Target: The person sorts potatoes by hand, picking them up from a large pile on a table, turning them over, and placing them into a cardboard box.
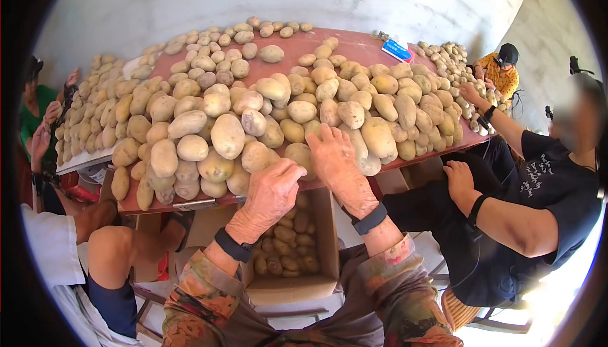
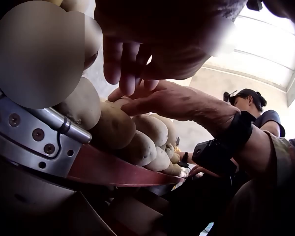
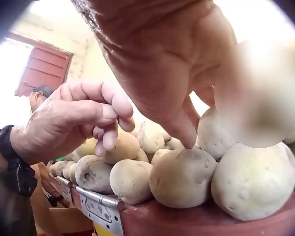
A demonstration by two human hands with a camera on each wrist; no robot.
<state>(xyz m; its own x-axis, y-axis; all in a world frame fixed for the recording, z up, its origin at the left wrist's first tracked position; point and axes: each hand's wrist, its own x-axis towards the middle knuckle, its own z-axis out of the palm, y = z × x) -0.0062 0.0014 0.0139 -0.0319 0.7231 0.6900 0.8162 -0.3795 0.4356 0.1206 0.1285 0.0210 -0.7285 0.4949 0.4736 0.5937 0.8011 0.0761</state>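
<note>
Head: tan, oval potato (image 1: 299, 158) at flat red tabletop's (image 1: 356, 44) near edge, just beyond bare left hand (image 1: 272, 194), beside nearer bare right hand (image 1: 339, 166), hands apart; left wrist: left fingers (image 2: 113, 63) loose, empty; right wrist: straight right thumb (image 3: 184, 132) at rounded, pale-tan potato (image 3: 183, 179), long axis unclear.

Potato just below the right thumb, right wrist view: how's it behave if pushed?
The potato likely rolls, given its rounded shape. Probably firm, since its skin looks unwrinkled. Pushed outward, it may drop: it sits near the edge of the table.
</note>
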